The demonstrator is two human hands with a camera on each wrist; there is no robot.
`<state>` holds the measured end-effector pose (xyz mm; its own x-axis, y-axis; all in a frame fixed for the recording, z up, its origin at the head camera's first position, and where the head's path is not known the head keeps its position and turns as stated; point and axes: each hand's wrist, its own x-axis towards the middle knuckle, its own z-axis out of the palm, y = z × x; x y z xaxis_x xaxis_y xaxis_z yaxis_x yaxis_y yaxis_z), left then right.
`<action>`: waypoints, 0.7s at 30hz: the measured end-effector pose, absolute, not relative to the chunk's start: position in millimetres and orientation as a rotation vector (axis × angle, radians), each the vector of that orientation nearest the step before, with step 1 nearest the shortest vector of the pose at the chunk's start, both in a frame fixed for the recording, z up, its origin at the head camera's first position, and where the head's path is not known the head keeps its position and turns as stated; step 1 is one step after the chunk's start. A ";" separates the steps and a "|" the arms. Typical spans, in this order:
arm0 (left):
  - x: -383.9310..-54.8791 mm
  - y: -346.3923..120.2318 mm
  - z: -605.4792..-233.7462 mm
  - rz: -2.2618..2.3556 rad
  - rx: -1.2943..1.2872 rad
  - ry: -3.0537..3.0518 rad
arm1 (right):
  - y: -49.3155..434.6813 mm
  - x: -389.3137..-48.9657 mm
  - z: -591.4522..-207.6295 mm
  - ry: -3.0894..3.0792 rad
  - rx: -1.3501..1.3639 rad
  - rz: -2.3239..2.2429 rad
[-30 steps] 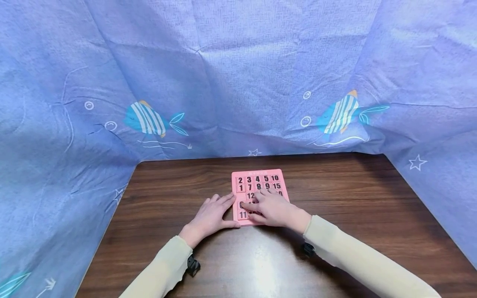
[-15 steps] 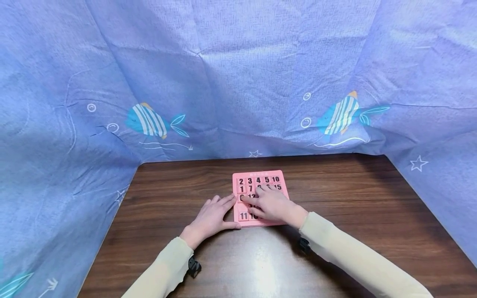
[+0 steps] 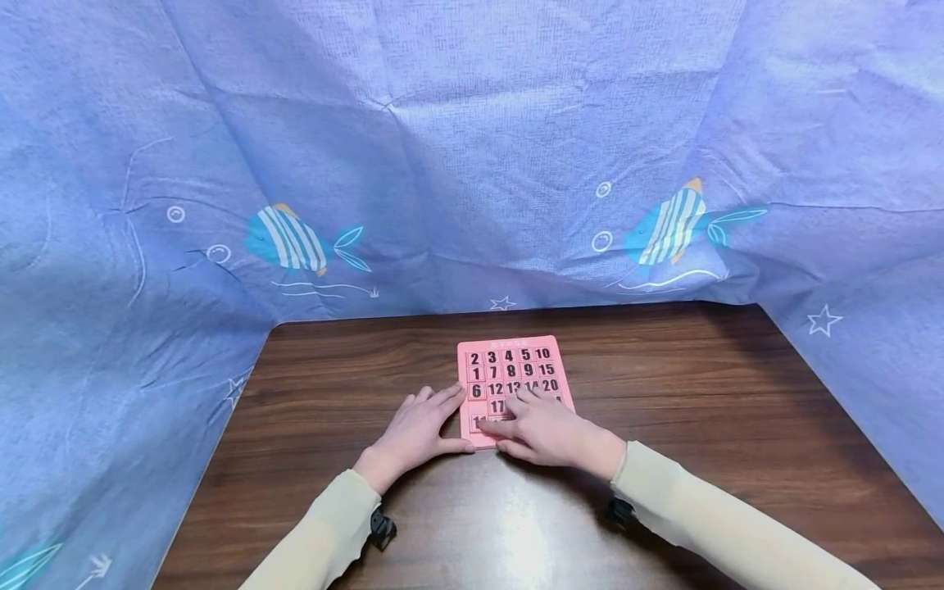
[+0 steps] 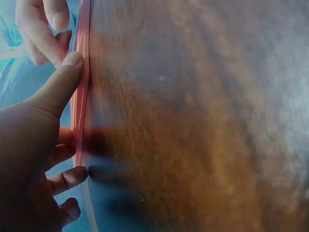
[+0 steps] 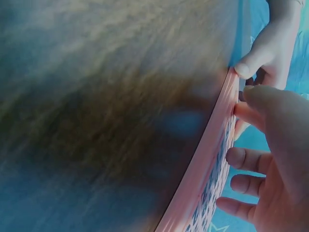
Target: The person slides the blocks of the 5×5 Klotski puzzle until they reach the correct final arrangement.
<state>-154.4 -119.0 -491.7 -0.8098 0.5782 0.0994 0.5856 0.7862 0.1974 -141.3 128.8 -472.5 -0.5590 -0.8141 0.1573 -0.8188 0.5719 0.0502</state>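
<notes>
A pink sliding number puzzle (image 3: 477, 347) lies on the table, black-numbered tiles in its frame. My left hand (image 3: 415, 428) holds its near left corner, fingertips along the left side and thumb against the near edge. In the left wrist view, that thumb (image 4: 65, 82) rests on the pink edge. My right hand (image 3: 549, 428) lies over the lower right part, its index fingertip on the 11 tile (image 3: 475, 422), other fingers spread over the tiles. A bare slot (image 3: 477, 407) shows between the 6 tile (image 3: 476, 392) and the 11. Several lower tiles are hidden under the right hand.
The dark wood table (image 3: 354, 360) extends around the puzzle, with a bright glare patch near its front. A blue fish-print cloth (image 3: 472, 164) hangs behind and at both sides. Black wrist cameras (image 3: 382, 527) sit under both sleeves.
The 6 tile has slid one slot away from me under my right index finger. That finger has since moved back toward me onto the 11 tile, which sits slightly farther up. My left hand stays put.
</notes>
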 end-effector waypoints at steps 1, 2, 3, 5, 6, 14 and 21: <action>-154.5 -119.2 -491.7 -0.343 -0.960 -2.936 | 128.6 -143.4 -473.2 -2.649 1.376 0.043; -154.6 -119.3 -491.5 -0.345 -0.964 -2.935 | 128.3 -146.0 -473.9 -2.659 1.368 0.037; -154.8 -119.3 -491.4 -0.343 -0.965 -2.936 | 128.0 -148.8 -474.6 -2.668 1.360 0.023; -155.0 -119.5 -491.5 -0.338 -0.967 -2.935 | 127.5 -154.6 -475.5 -2.687 1.347 0.009; -155.2 -119.6 -491.6 -0.331 -0.967 -2.934 | 127.3 -157.1 -475.7 -2.694 1.340 0.001; -155.1 -118.8 -492.0 -0.326 -0.974 -2.925 | 131.6 -156.5 -473.1 -2.654 1.341 0.051; -154.6 -120.9 -490.5 -0.356 -0.957 -2.947 | 150.7 -139.0 -473.2 -2.541 1.344 0.096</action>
<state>-154.6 -120.9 -490.5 -0.8114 0.5774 0.0911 0.5825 0.7856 0.2086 -139.0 150.7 -473.2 -0.5362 -0.8023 0.2624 -0.8198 0.5690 0.0644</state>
